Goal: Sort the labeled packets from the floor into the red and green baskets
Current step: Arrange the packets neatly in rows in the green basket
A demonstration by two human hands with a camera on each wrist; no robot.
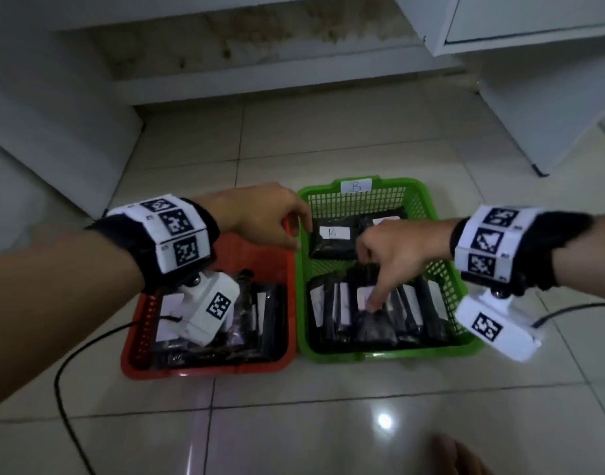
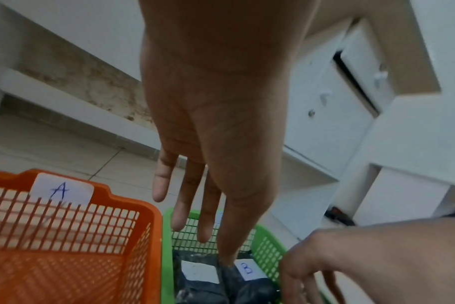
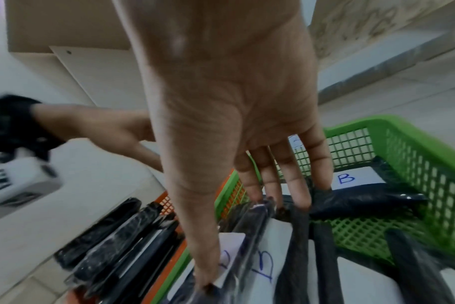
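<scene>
Here the right hand point(image 1: 402, 248) is reaching down into the green basket point(image 1: 445, 279), thumb and fingers pinching a black packet point(image 3: 249, 232) standing in the near row of B-labeled packets point(image 1: 373, 313). The left hand point(image 1: 260, 219) is hovering over the far rims where both baskets meet, fingers straight, slightly spread, holding nothing. More dark packets are sitting in the red basket point(image 1: 140, 341), tagged A.

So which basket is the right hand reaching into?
The green basket, marked B. The right hand touches its black packets; the red basket is beside it.
</scene>
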